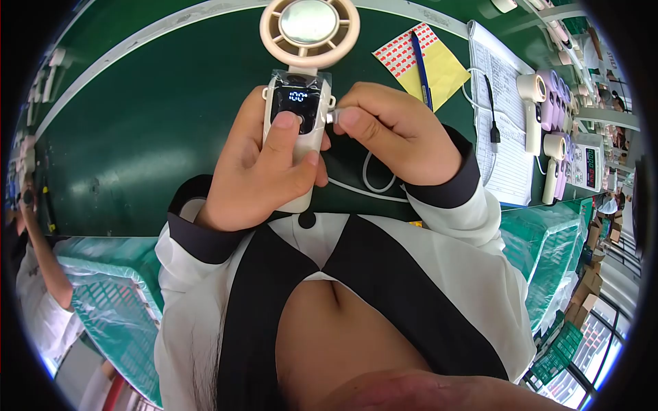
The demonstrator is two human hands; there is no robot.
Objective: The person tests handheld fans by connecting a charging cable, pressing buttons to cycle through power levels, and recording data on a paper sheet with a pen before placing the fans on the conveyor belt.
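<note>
A cream handheld fan (310, 60) with a round head and a mirror-like centre is upright over the green table. My left hand (264, 168) is wrapped round its handle, the thumb on the front panel below a lit display reading 100. At the fan's right side, my right hand (401, 130) pinches the pale plug of a charging cable (332, 116) against the handle. Whether the plug is fully seated cannot be seen. The cable's white cord (367, 192) loops on the table below my right hand.
A blue pen (421, 68) rests on a yellow sheet (449, 66) and a red-marked sticker sheet. Written papers (504, 123) carry a black cable end (495, 133). Several fans (548, 103) stand right, near a digital meter (588, 168). Green crates (116, 301) flank me; another person's arm (48, 253) is left.
</note>
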